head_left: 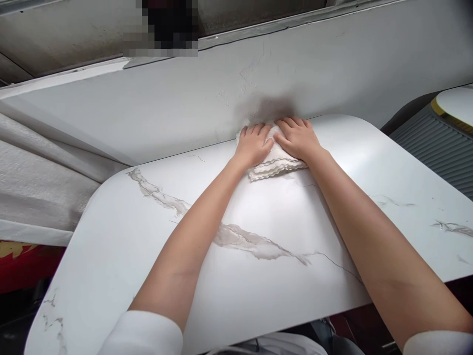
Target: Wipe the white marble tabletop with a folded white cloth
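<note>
A folded white cloth (277,165) with wavy edges lies at the far edge of a white marble-patterned table (258,291), close to the wall. My left hand (254,144) rests flat on the cloth's left part, fingers spread a little and pointing toward the wall. Beside it, my right hand (297,138) presses flat on the cloth's right part. The two thumbs almost meet over the middle. Both palms face down, so the cloth beneath them is partly hidden.
Behind the table's far edge rises a pale wall panel (166,108) with scuffs and a dark smudge. Light fabric (40,177) hangs at the left, with a red item (25,266) below it. At the right stands a grey ribbed piece (432,133) with a white top.
</note>
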A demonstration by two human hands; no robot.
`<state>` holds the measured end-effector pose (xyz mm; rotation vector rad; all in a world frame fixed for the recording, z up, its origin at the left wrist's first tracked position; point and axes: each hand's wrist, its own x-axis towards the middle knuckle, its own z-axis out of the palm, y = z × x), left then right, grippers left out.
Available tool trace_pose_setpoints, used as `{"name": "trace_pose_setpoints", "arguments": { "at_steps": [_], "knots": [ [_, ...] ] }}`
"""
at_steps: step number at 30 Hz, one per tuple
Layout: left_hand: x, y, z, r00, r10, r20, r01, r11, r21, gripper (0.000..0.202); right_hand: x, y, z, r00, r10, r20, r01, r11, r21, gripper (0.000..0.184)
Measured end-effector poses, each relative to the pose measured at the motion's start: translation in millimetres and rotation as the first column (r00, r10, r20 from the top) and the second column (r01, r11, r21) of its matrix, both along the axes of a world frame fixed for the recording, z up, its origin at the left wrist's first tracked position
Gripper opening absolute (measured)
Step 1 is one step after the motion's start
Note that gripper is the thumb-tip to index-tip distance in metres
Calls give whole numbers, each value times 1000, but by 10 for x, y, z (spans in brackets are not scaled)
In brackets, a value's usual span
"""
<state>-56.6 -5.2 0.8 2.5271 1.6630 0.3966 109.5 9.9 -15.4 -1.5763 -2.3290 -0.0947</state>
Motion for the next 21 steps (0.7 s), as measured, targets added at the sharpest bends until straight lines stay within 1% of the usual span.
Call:
{"name": "trace_pose_setpoints", "arguments": {
  "at_steps": [5,8,11,13,16,21],
  "knots": [
    [-128,-222,14,998,49,-28,-49,999,4,51,-127,-184,30,999,52,9,-52,998,-34,58],
    [-126,-405,2,996,78,-40,-78,997,6,52,-126,-337,26,998,63,15,-62,997,-48,60],
    [-97,-619,-12,995,90,-52,-90,996,6,51,-85,-524,4,996,86,-15,-87,995,-39,59],
    [-78,-782,-21,994,93,-57,-92,996,18,51,-57,-674,-4,995,102,-17,-103,994,-29,59],
    [-62,-1054,-29,995,87,-58,-84,996,41,50,-38,-939,8,995,94,13,-94,995,-31,59],
    [-64,-1537,-18,996,66,-62,-62,997,50,50,-54,-1470,39,997,78,24,-77,996,-34,59]
  ]
}}
